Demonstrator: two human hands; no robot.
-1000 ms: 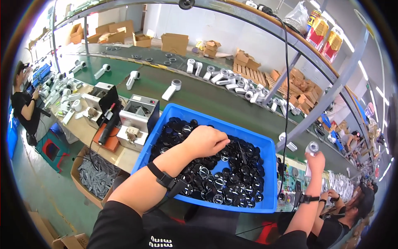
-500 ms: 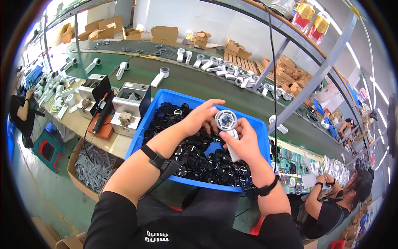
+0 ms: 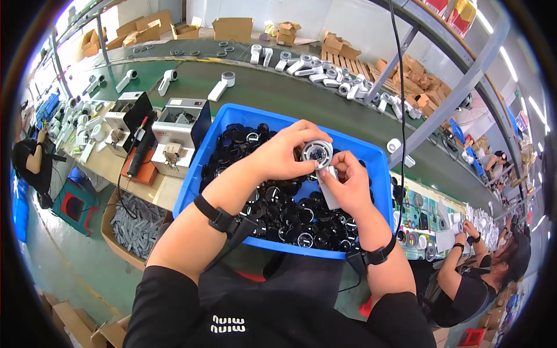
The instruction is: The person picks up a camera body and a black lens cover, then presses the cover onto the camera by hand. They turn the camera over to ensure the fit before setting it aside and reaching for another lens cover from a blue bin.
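Note:
A small white device like a handheld fan (image 3: 317,152), with a round grey-rimmed head and a straight handle, is held up over a blue bin (image 3: 191,184). My left hand (image 3: 285,152) closes round the left side of the head, thumb below and fingers above. The handle is in my right hand (image 3: 351,187), its thumb lying along it and the fingers curled behind. Round black glossy caps (image 3: 278,216) lie heaped in the bin below both hands. The open front of the head faces up, showing parts inside that are too small to make out.
Beyond the bin runs a green conveyor belt (image 3: 191,78) carrying more white devices (image 3: 223,86). Two box-shaped machines (image 3: 180,136) and a dark electric screwdriver (image 3: 138,153) stand to the left. A carton of grey parts (image 3: 136,223) is below them. At right, a co-worker (image 3: 464,272) sits near a slanting metal post (image 3: 447,107).
My left hand has come down onto the head of the device and now grips it; before, its fingers were spread beside it. The right hand keeps the handle. The view has shifted slightly.

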